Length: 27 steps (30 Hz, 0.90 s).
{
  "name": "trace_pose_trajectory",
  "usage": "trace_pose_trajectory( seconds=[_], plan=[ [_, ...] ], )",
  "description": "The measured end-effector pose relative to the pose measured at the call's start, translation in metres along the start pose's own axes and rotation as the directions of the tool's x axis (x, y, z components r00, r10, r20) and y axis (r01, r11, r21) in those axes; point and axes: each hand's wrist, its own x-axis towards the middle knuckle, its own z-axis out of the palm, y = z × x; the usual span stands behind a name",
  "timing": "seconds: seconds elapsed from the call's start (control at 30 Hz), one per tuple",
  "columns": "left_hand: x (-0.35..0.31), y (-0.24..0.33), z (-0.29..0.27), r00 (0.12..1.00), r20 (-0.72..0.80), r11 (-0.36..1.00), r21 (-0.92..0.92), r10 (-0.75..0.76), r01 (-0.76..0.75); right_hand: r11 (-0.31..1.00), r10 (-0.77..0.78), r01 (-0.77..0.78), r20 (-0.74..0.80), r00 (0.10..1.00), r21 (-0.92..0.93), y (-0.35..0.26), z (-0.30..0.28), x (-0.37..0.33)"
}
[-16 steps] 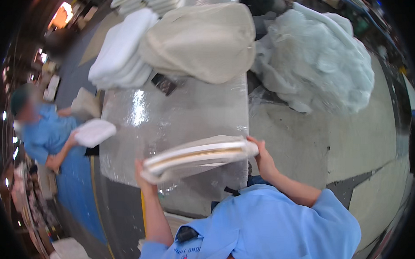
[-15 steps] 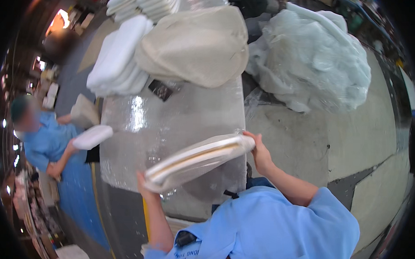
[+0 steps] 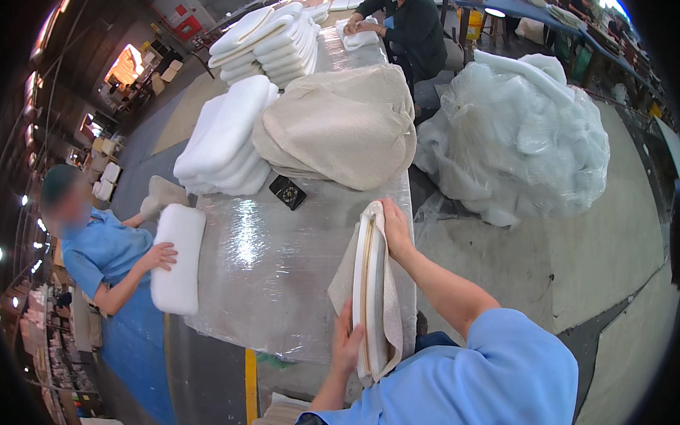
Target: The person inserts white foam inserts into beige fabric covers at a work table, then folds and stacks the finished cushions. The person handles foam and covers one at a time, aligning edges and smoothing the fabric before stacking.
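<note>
I hold a cushion (image 3: pixel 373 303) on edge at the near right corner of the table, its long side pointing away from me. Beige fabric wraps it, with a white edge and a tan line running lengthwise down the middle. My right hand (image 3: pixel 395 228) grips its far end. Near its close end, my left hand (image 3: pixel 345 341) is closed on the left side, with some fingers hidden behind the fabric. Farther up the table lies a stack of beige fabric covers (image 3: pixel 335 126), and left of it a pile of white padded pieces (image 3: pixel 226 137).
A small black box (image 3: pixel 287 193) lies on the plastic-wrapped table (image 3: pixel 247 284). At the left, a co-worker in blue holds a white pad (image 3: pixel 179 259). Another person works at the far end, beside more white pads (image 3: pixel 267 41). A big plastic-wrapped bundle (image 3: pixel 515 136) stands right of the table.
The cushion has turned from lying crosswise to pointing away from me, and moved right. My left hand has shifted right along with it. The co-worker's white pad now stands at the table's left edge.
</note>
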Motion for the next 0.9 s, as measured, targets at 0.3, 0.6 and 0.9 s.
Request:
trace_pose_trajectory(
  seconds=[0.3,0.6,0.9],
  plan=[
    [0.198,0.051,0.024,0.884,-0.008,0.793,0.444,0.468,-0.416,0.846,-0.120,0.212,0.213,0.970,-0.489,-0.052,-0.010,-0.063],
    [0.269,0.061,0.038,0.946,0.215,0.932,0.216,0.244,-0.290,0.542,0.039,0.173,0.230,0.972,-0.823,-0.085,-0.023,-0.015],
    [0.271,0.033,0.040,0.985,0.082,0.968,-0.216,0.151,-0.131,0.402,0.128,0.362,0.443,0.887,-0.841,-0.092,0.004,-0.021]
  ],
)
